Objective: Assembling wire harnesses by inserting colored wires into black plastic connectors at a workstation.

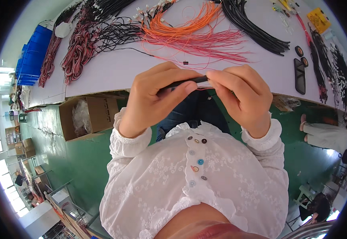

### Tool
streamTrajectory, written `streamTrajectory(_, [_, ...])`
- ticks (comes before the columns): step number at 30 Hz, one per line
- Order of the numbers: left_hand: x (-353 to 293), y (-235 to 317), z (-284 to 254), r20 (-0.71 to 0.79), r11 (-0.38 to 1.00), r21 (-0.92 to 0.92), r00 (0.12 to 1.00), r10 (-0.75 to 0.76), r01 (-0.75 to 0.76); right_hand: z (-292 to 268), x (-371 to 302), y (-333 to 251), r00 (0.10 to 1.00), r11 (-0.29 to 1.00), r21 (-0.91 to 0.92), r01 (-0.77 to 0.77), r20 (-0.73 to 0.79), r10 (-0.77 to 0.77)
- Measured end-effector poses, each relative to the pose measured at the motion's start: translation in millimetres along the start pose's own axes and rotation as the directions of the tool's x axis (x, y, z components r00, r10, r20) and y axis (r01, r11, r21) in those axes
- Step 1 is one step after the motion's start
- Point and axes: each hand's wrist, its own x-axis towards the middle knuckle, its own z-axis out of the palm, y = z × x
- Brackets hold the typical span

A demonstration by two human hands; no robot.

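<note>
A slim black tube (189, 81) spans both hands above the white table (113, 71) edge. The left hand (153, 99) and right hand (241, 95) pinch its ends with closed fingertips. It appears light, thin and slightly flexible, best gripped near each end.

1. An open brown cardboard box (86, 116) sits on the green floor just left of the left hand (153, 99), clear plastic bundled inside.
2. A flat yellow packet (318, 19) lies on the table, far up and right of the right hand (241, 97).
3. Stacked blue bins (32, 57) stand far left of both hands.
</note>
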Motion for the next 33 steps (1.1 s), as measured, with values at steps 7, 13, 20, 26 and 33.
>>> streamTrajectory(7, [0,-1,14,-0.042,0.929,0.297,0.969,0.242,-0.22,9,-4,-10,0.965,0.939,0.225,-0.26,0.075,0.249])
streamTrajectory(13, [-1,1,19,0.096,0.561,0.739,0.882,0.461,-0.373,15,-3,-17,0.858,0.743,0.43,-0.513,0.238,0.455])
streamTrajectory(20, [3,5,20,0.256,0.329,0.81,0.797,0.546,-0.485,19,-11,-5,0.656,0.267,0.627,-0.731,0.539,0.528])
streamTrajectory(26, [5,15,-23,-0.07,0.468,0.825,0.765,0.64,-0.317,12,-34,0,0.729,0.218,0.742,-0.634,0.48,0.488])
streamTrajectory(33, [-15,25,-24,0.046,0.543,0.769,0.876,0.481,-0.338,-34,-15,-3,0.876,0.777,0.405,-0.482,0.211,0.434])
